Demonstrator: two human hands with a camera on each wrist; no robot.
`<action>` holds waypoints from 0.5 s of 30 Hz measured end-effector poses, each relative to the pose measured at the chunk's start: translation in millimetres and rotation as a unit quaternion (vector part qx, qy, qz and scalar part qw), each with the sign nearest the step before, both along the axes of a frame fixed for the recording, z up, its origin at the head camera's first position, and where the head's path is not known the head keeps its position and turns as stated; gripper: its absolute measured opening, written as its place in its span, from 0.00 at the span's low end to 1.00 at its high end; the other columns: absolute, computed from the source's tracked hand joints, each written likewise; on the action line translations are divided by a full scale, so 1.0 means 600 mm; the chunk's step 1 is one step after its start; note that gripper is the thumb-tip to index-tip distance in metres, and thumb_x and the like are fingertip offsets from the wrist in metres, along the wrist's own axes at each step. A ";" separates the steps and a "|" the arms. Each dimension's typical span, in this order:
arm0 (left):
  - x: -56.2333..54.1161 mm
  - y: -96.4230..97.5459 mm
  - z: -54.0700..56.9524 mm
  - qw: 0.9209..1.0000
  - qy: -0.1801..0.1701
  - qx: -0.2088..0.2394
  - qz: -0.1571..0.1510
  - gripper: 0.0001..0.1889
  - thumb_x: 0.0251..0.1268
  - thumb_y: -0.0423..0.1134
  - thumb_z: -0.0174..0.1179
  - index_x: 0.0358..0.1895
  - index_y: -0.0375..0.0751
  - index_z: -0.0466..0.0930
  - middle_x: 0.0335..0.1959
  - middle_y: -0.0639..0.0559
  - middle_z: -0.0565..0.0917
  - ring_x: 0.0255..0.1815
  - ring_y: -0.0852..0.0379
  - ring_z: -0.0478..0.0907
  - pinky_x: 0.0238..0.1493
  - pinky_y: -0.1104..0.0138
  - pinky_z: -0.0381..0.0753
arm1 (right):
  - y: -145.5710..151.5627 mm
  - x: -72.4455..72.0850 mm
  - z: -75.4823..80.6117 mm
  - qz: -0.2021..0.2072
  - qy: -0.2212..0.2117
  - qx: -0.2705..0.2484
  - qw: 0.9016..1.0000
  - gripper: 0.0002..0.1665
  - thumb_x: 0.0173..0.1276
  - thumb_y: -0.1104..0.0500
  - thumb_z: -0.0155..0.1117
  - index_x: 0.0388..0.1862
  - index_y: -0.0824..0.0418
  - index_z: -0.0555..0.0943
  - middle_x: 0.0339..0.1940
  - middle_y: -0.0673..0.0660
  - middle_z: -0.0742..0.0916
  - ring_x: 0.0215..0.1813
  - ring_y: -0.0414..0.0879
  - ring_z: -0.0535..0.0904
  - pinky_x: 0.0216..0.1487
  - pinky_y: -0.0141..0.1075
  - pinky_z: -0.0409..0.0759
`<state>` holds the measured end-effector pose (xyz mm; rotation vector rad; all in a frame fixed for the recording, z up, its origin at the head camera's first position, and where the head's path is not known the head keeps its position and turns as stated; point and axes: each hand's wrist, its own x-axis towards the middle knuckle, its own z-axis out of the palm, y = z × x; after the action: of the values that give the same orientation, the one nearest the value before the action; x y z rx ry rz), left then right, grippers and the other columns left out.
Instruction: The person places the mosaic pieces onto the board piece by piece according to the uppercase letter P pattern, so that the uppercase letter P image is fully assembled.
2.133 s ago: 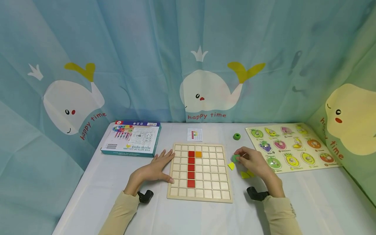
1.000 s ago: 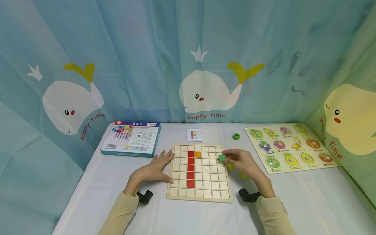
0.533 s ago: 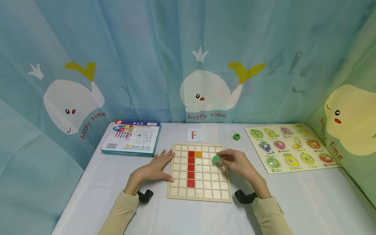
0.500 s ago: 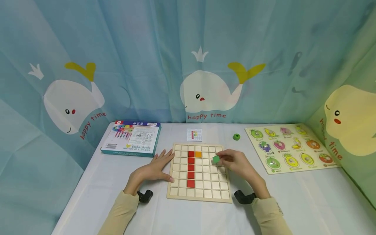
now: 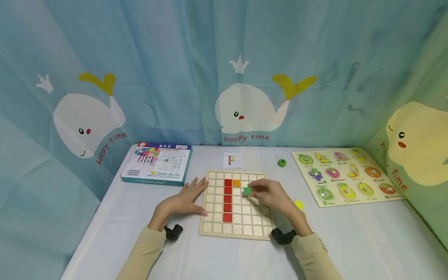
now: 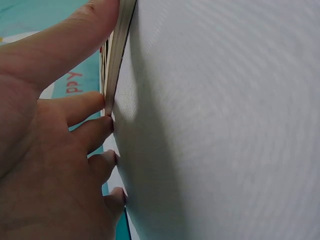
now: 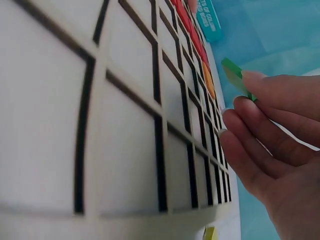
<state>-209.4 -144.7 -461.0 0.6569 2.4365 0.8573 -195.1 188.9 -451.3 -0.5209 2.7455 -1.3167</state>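
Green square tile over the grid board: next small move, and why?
Probably lower the green square tile into a bare cell near the orange tile. The right hand pinches it just above the wooden grid board, which the left hand steadies at its edge.

play corner | whale curtain (image 5: 245,105) | fruit puzzle (image 5: 344,175) | toy box (image 5: 159,163)

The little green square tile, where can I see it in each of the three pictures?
Head view: the green tile is pinched by the right hand above the grid board, near the orange tile.
Left wrist view: not in it.
Right wrist view: upper right, at the fingertips.
Shared landmark: the grid board.
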 end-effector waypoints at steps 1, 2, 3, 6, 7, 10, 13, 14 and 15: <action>0.000 0.000 0.001 1.000 0.001 -0.001 0.000 0.56 0.60 0.50 0.74 0.84 0.40 0.46 0.86 0.44 0.41 0.86 0.41 0.29 0.84 0.45 0.28 | -0.004 -0.001 0.000 0.002 -0.001 0.003 1.000 0.14 0.66 0.66 0.72 0.51 0.66 0.87 0.46 0.59 0.91 0.44 0.48 0.87 0.47 0.35 0.86; -0.001 0.000 0.002 1.000 0.000 -0.003 0.001 0.56 0.60 0.49 0.74 0.84 0.40 0.46 0.86 0.44 0.41 0.86 0.41 0.29 0.84 0.45 0.28 | -0.008 -0.003 0.001 0.003 -0.003 0.005 1.000 0.14 0.66 0.66 0.72 0.51 0.66 0.87 0.45 0.58 0.91 0.44 0.47 0.87 0.47 0.36 0.86; -0.001 0.000 0.003 1.000 0.000 -0.004 0.001 0.56 0.60 0.49 0.74 0.84 0.40 0.46 0.86 0.44 0.41 0.86 0.41 0.30 0.84 0.45 0.28 | -0.012 -0.004 0.002 0.006 -0.005 0.009 1.000 0.14 0.66 0.65 0.72 0.51 0.65 0.87 0.45 0.58 0.90 0.44 0.47 0.86 0.47 0.36 0.86; -0.002 -0.001 0.003 1.000 -0.001 -0.006 0.001 0.56 0.60 0.49 0.74 0.84 0.40 0.46 0.86 0.44 0.41 0.87 0.41 0.29 0.84 0.45 0.28 | -0.024 -0.009 0.004 0.018 -0.008 0.018 1.000 0.14 0.68 0.65 0.71 0.51 0.65 0.86 0.43 0.56 0.90 0.43 0.45 0.85 0.45 0.35 0.85; -0.002 -0.002 0.003 1.000 -0.002 -0.006 0.001 0.56 0.60 0.50 0.74 0.84 0.40 0.46 0.86 0.44 0.41 0.87 0.42 0.29 0.84 0.45 0.28 | -0.027 -0.011 0.005 0.023 -0.009 0.020 1.000 0.14 0.68 0.65 0.71 0.51 0.65 0.86 0.43 0.56 0.90 0.42 0.45 0.84 0.45 0.35 0.85; -0.002 -0.001 0.002 1.000 -0.002 -0.003 0.000 0.56 0.60 0.50 0.74 0.84 0.40 0.46 0.86 0.44 0.41 0.86 0.42 0.29 0.84 0.45 0.29 | -0.036 -0.014 0.005 0.034 -0.010 0.025 0.999 0.13 0.68 0.66 0.70 0.51 0.66 0.86 0.42 0.56 0.90 0.42 0.44 0.83 0.43 0.33 0.84; -0.002 0.000 0.000 1.000 0.001 -0.003 -0.001 0.56 0.60 0.50 0.74 0.84 0.41 0.46 0.87 0.45 0.41 0.87 0.42 0.29 0.84 0.45 0.29 | -0.044 -0.015 0.005 0.047 -0.004 0.038 0.998 0.12 0.67 0.67 0.70 0.49 0.67 0.86 0.42 0.56 0.90 0.41 0.43 0.83 0.44 0.34 0.84; -0.002 0.000 -0.001 1.000 0.001 -0.003 -0.001 0.56 0.60 0.50 0.74 0.84 0.41 0.46 0.87 0.45 0.41 0.87 0.42 0.29 0.84 0.45 0.29 | -0.046 -0.015 0.004 0.052 -0.002 0.042 0.998 0.12 0.67 0.67 0.70 0.49 0.68 0.86 0.41 0.57 0.90 0.40 0.43 0.83 0.43 0.34 0.84; -0.002 0.000 -0.002 1.000 0.002 -0.004 0.000 0.56 0.59 0.50 0.74 0.84 0.41 0.46 0.87 0.45 0.41 0.87 0.42 0.29 0.84 0.45 0.29 | -0.048 -0.014 0.004 0.056 -0.001 0.046 0.997 0.12 0.67 0.67 0.70 0.48 0.68 0.86 0.41 0.57 0.90 0.40 0.43 0.83 0.43 0.34 0.84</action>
<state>-210.7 -144.8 -462.2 0.6571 2.4419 0.8473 -203.8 160.4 -449.0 -0.6534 2.7146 -1.1608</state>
